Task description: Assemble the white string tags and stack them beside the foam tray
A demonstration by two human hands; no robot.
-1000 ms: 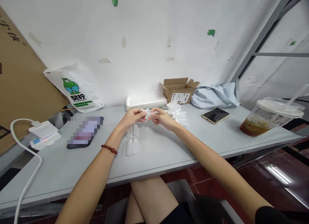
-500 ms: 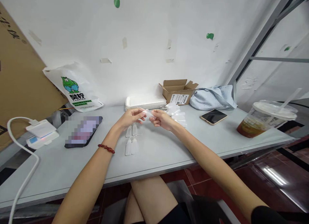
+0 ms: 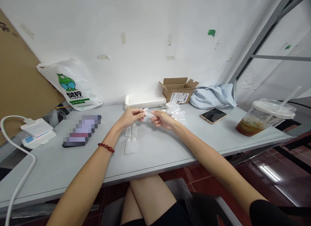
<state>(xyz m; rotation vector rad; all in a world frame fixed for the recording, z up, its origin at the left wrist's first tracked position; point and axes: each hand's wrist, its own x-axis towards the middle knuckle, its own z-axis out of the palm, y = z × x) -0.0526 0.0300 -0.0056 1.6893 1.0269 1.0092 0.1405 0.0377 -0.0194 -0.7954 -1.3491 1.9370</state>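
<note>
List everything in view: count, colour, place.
Desk: one, grey, centre
Wall: one, white, behind
Held piece: one, clear, centre
Loose pieces: at least four, whitish, mid-desk
Trays: stack, white, by wall
Box: one, brown, by trays
Piled pieces: several, whitish, before box
Pouch: one, pale blue, by box
Right phone: one, black, before pouch
Cup: one, clear, desk's right
Left phone: one, dark-edged, desk's left
Devices: two, white, left
Cable: one, white, left
Bag: one, white, left
Cardboard: one, brown, left
Patches: three, green, walls
Tape: several, beige, wall
Frame: one, grey, right
Floor: one, red, below
Bracelet: one, red, left wrist
Legs: two, bare, under desk
Left hand: one, on held piece
Right hand: one, on held piece
</note>
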